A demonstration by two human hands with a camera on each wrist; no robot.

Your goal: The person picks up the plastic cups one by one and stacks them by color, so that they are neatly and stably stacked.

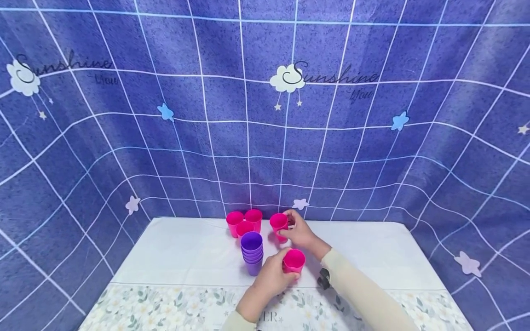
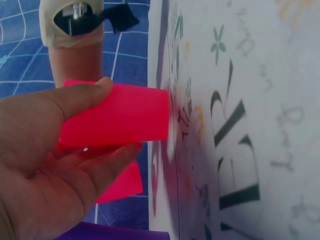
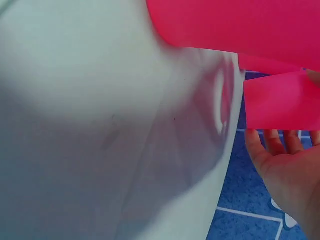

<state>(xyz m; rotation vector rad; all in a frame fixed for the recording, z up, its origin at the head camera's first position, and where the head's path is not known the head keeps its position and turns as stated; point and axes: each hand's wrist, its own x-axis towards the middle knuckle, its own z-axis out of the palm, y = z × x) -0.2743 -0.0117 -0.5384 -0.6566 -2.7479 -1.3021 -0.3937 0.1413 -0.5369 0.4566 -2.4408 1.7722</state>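
At lower centre, the left hand (image 1: 270, 277) gripped a hot-pink cup (image 1: 294, 262), the right hand (image 1: 302, 234) another pink cup (image 1: 278, 222) (both smooth, tapered).

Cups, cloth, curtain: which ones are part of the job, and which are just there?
Part of the job:
Pink cup, held by the left hand
Other pink cup, held by the right hand
Three more pink cups, probably
Purple stack, probably

Just there:
Cloth, under the cups
Curtain, behind them
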